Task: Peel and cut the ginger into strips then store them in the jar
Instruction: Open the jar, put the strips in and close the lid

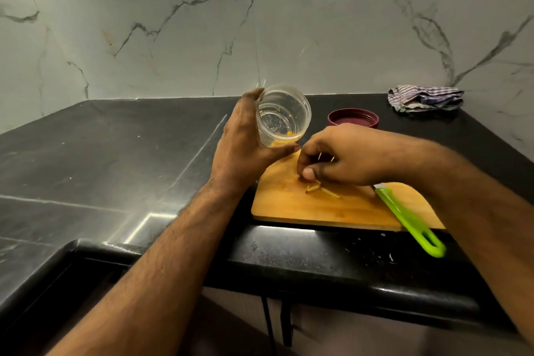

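**A:** Where is the left hand (242, 136)?

**B:** Its grip is curled round the clear round plastic jar (281, 115), tilted, mouth toward the camera, a few yellow bits inside.

**A:** And the right hand (341, 159)?

**B:** Just beside that grip, fingertips pinched together on pale yellow ginger strips (320, 189) on the wooden cutting board (289, 205). More strips lie just below the pinch.

**A:** Around them?

**B:** A green-handled peeler (410, 220) lies right of the pinch, a maroon round lid (353, 118) beyond it on the black table (115, 153), a striped cloth (424, 98) farther back.
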